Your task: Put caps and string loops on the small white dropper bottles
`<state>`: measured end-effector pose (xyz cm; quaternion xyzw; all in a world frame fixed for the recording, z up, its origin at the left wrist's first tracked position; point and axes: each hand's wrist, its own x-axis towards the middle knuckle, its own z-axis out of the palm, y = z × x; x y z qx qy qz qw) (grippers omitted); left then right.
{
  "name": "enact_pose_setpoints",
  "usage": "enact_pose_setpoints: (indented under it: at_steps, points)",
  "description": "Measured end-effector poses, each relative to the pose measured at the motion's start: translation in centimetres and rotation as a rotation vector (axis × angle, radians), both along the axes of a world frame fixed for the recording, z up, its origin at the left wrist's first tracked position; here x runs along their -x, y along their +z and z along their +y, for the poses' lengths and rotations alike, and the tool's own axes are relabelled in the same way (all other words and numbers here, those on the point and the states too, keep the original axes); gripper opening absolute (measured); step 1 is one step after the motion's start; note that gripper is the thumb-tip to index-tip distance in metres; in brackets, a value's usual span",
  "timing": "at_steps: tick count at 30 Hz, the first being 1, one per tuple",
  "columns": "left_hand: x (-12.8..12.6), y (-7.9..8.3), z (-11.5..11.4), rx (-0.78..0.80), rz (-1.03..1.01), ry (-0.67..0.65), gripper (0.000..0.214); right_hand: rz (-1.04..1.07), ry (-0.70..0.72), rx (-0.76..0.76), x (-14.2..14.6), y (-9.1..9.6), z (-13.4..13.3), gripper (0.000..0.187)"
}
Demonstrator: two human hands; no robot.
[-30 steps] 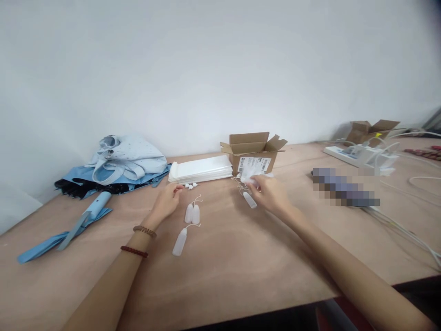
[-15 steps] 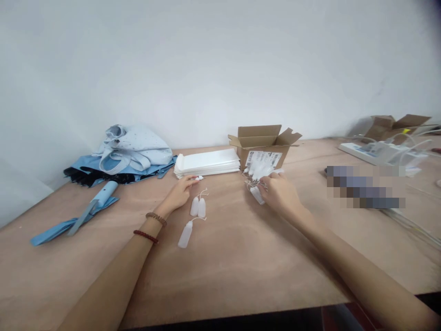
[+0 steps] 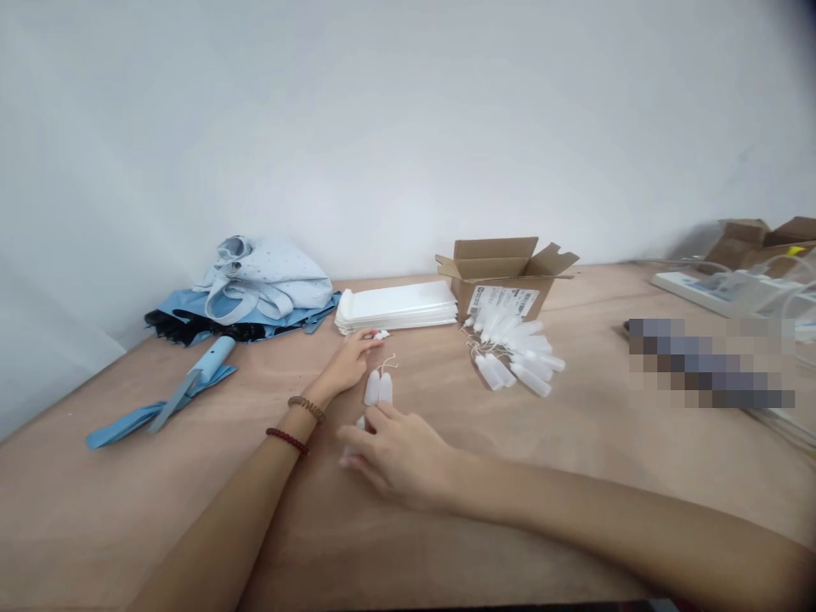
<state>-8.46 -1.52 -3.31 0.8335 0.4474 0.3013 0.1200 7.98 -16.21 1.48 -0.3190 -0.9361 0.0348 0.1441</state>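
Observation:
My left hand (image 3: 348,361) rests on the table in front of the white stack, its fingertips closed at some small white pieces (image 3: 381,334) too small to make out well. Just below lie two translucent white plastic bottles (image 3: 378,388) with looped strings. My right hand (image 3: 405,450) is low over the table below this pair, fingers curled round a small plastic bottle (image 3: 361,422) mostly covered by them. Blur softens its fingertips. A heap of similar stringed bottles (image 3: 516,353) lies to the right, against the cardboard box.
Behind the heap stands an open cardboard box (image 3: 497,276) with a label. A stack of white flat packets (image 3: 399,304) is left of it. Farther left are a pale blue cloth bag (image 3: 274,276) and a blue umbrella (image 3: 213,357). On the right sit a power strip (image 3: 701,295) and another box (image 3: 758,242).
My right hand has moved from the bottle heap left and nearer, to beside the two bottles, now covering where a single bottle lay. My left hand stays by the white stack. The view shifted slightly.

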Motion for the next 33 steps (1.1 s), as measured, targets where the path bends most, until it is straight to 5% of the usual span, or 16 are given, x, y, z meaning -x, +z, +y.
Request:
enact_pose_setpoints:
  at_steps: [6,14,22,29,33]
  points:
    - [0.0,-0.8,0.7,-0.020,-0.010,0.012,0.043,-0.017,0.011,0.097,-0.3,-0.3,0.2,0.033]
    - [-0.1,-0.3,0.2,-0.039,0.039,0.021,0.049,0.036,-0.101,0.164,-4.8,-0.9,-1.1,0.025]
    - [-0.4,-0.6,0.9,-0.036,-0.032,0.063,0.043,0.131,-0.327,0.085,-8.2,-2.0,2.3,0.024]
    - [-1.5,3.1,-2.1,0.193,-0.375,0.245,0.025,0.335,-0.329,-0.063,-9.1,-0.9,2.7,0.021]
    - [-4.3,5.8,-5.8,0.436,-0.759,0.140,0.024,0.412,-0.226,-0.109,-8.8,-0.8,2.0,0.015]
